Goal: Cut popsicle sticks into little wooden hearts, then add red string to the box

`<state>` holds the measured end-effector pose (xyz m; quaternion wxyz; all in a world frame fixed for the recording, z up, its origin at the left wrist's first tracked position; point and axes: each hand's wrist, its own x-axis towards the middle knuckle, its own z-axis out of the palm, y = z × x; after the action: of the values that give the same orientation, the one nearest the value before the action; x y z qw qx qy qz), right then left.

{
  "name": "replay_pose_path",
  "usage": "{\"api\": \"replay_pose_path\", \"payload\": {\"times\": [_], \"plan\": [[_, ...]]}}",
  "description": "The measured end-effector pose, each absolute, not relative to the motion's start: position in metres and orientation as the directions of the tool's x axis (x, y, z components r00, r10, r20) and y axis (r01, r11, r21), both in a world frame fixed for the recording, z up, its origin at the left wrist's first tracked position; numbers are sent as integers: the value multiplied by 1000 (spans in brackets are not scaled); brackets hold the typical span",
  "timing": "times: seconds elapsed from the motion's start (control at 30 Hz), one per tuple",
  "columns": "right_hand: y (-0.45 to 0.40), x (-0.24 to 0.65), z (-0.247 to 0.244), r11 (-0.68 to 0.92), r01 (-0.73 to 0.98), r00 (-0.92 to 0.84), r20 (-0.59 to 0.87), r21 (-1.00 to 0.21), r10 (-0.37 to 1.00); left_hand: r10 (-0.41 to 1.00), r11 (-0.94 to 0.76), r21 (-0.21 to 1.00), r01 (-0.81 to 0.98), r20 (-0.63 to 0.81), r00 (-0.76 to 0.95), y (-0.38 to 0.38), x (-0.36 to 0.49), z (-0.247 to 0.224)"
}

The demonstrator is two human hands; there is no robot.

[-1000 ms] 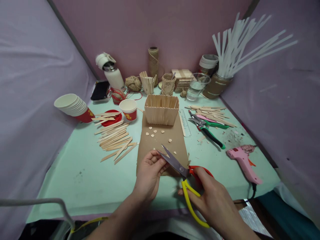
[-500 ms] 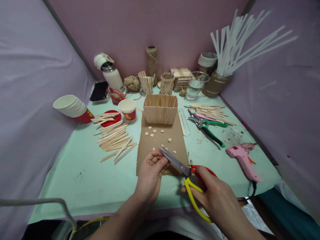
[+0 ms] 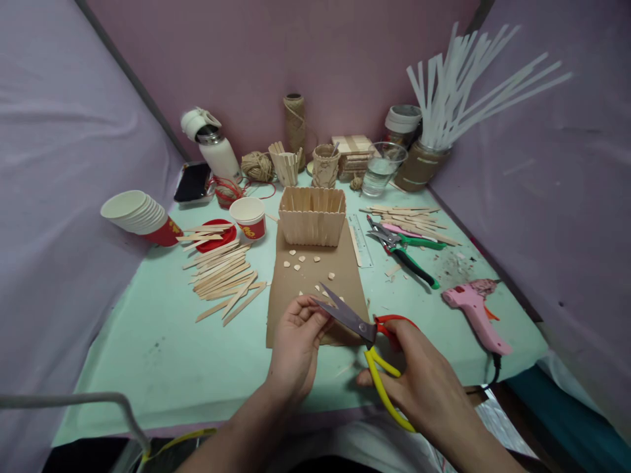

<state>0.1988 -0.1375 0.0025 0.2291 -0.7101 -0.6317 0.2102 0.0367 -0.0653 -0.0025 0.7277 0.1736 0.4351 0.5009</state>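
Note:
My right hand [image 3: 421, 374] grips the scissors [image 3: 362, 328] by their red and yellow handles, and the blades are slightly apart. The blade tips reach the fingertips of my left hand [image 3: 298, 341], which are pinched together; whatever they hold is too small to make out. Both hands are over the near edge of a brown cardboard sheet [image 3: 315, 279]. Several small pale wooden pieces [image 3: 331, 276] lie scattered on this sheet. A box made of wooden sticks [image 3: 312, 226] stands at its far end.
Loose wooden sticks [image 3: 224, 272] and paper cups [image 3: 249, 218] lie to the left. On the right are green-handled pruners [image 3: 411, 263], a ruler [image 3: 363, 243] and a pink glue gun [image 3: 478, 315]. A water cup [image 3: 382, 172], twine [image 3: 257, 167] and a bottle [image 3: 219, 157] stand at the back.
The scissor blades have opened a little at my left fingertips. The whole view has shifted slightly, with the table items now a bit further left.

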Motion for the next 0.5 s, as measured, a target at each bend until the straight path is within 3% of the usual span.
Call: {"api": "replay_pose_path", "payload": {"times": [0.2,0.5], "plan": [[-136,194,5,-21,807,70,60,-590,996,896,401,710,-579,-437,84,-65,37,-1],[-139,193,3,-67,805,78,-7,-590,997,897,396,708,-585,-434,81,-69,40,-3]]}}
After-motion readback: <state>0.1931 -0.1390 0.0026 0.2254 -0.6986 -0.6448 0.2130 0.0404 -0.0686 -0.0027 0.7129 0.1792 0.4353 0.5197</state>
